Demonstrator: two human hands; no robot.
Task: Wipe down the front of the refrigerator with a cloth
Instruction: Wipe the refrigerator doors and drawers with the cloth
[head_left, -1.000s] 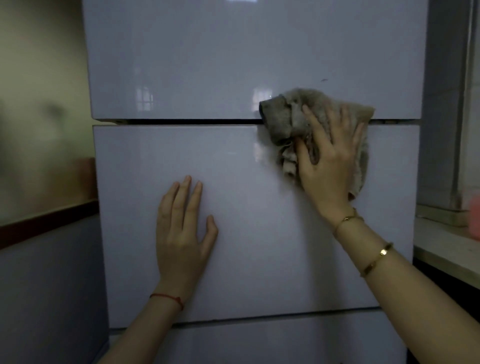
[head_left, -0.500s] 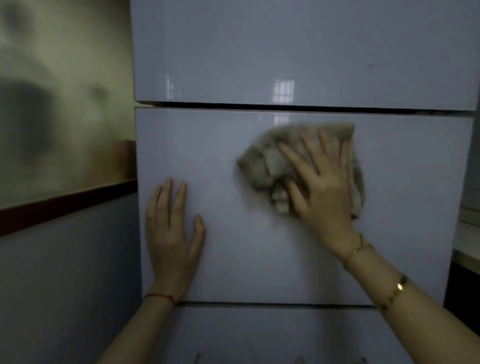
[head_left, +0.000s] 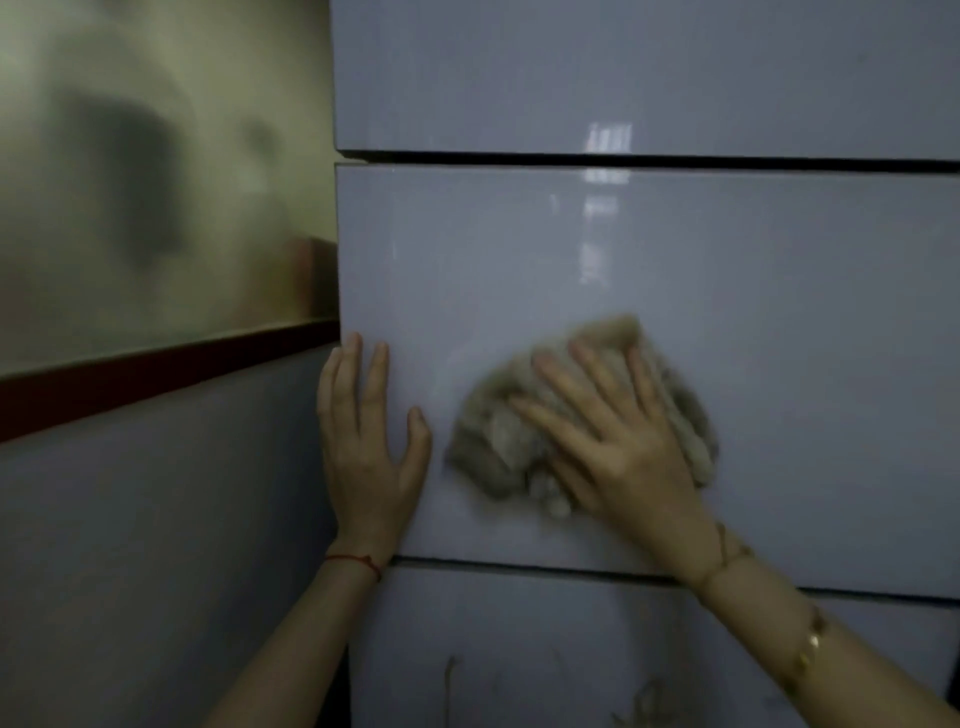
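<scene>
The wiping step is in hand on the middle panel of the refrigerator (head_left: 675, 249), which fills the centre and right of the frame. A crumpled beige cloth (head_left: 498, 441) is pressed flat against that panel, lower centre of the frame, under the right hand (head_left: 618, 441), whose fingers are spread open over it rather than curled around it. The left hand (head_left: 369, 447) is laid open and flat on the panel's left edge, just beside the cloth but apart from it, apparently as a brace. The cloth is blurred, so a stroke is judged to be under way. Smudges are seen on the lower panel (head_left: 519, 649) at the bottom of the frame; the next move is judged to call for even pressure carried down across the seam.
</scene>
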